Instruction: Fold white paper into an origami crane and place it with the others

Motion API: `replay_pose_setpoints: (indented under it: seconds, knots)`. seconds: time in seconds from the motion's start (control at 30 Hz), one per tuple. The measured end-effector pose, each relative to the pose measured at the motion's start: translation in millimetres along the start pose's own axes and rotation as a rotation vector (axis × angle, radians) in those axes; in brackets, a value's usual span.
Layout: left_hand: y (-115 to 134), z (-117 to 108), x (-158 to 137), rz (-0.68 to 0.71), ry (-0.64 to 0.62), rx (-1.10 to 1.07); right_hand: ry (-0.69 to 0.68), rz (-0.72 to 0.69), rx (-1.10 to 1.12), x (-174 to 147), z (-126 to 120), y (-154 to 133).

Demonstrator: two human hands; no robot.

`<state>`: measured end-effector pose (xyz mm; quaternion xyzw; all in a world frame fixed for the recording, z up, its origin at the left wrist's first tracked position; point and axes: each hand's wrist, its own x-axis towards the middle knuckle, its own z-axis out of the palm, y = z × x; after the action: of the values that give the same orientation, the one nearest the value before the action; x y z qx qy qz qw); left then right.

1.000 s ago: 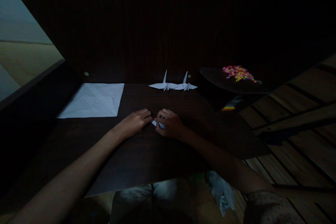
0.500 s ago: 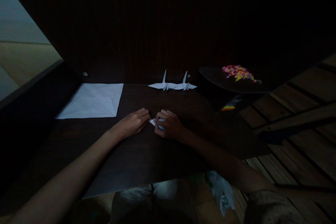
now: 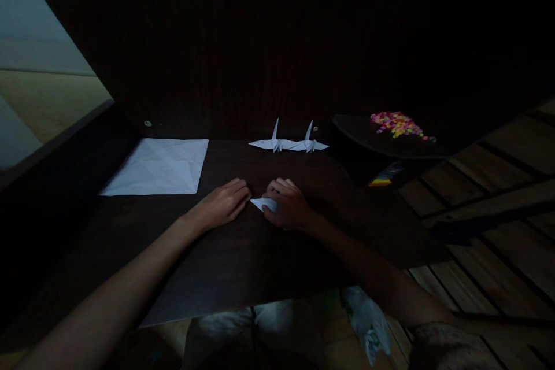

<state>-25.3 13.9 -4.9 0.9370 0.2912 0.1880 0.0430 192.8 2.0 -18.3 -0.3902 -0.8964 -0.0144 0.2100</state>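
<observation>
My right hand (image 3: pixel 287 202) is closed around a small folded white paper (image 3: pixel 262 203), which narrows to a sharp point on the left. Much of that paper is hidden under the fingers. Curled fingers of my left hand (image 3: pixel 228 202) pinch at the pointed tip; the exact contact is too dark to make out. Both hands rest low over the dark wooden desk (image 3: pixel 225 260). Beyond them stand two white origami cranes (image 3: pixel 276 144) (image 3: pixel 309 145), wings spread and in line, near the back panel.
A creased white paper sheet (image 3: pixel 162 166) lies flat at the left, beside a raised side board (image 3: pixel 56 144). Small colourful pieces (image 3: pixel 399 124) are heaped on a dark curved shelf (image 3: pixel 359 130) at the right. A plastic bag (image 3: pixel 366 321) is below the desk.
My right hand has turned and shifted slightly right, showing more of the folded paper's point. My left hand stays nearly in place. The whole view has moved slightly.
</observation>
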Motion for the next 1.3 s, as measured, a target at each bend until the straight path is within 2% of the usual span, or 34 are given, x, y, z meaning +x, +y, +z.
replay_pose_setpoints:
  seconds: [0.23, 0.4, 0.57, 0.67, 0.8, 1.13, 1.3]
  knots:
    - [6.5, 6.4, 2.2, -0.082, 0.008, -0.243, 0.017, -0.029, 0.032, 2.6, 1.4, -3.1]
    - [6.9, 9.4, 2.9, -0.124, 0.091, -0.381, 0.045, -0.033, 0.147, 3.0, 1.2, 1.2]
    - [6.5, 5.6, 4.8, -0.217, 0.13, -0.477, -0.03, 0.021, 0.332, 4.2, -9.2, 15.8]
    - [6.6, 4.4, 6.2, -0.261, 0.125, -0.542, -0.08, 0.106, 0.395, 6.1, -14.9, 23.7]
    - [6.7, 6.4, 7.6, -0.302, 0.122, -0.63, -0.102, 0.136, 0.481, 7.9, -16.7, 25.2]
    - [7.5, 15.7, 7.3, -0.349, 0.21, -0.707, -0.063, 0.113, 0.477, 7.6, -10.4, 18.3]
    - [8.6, 20.1, 6.9, -0.358, 0.234, -0.71, -0.1, 0.109, 0.489, 8.2, -11.0, 18.5]
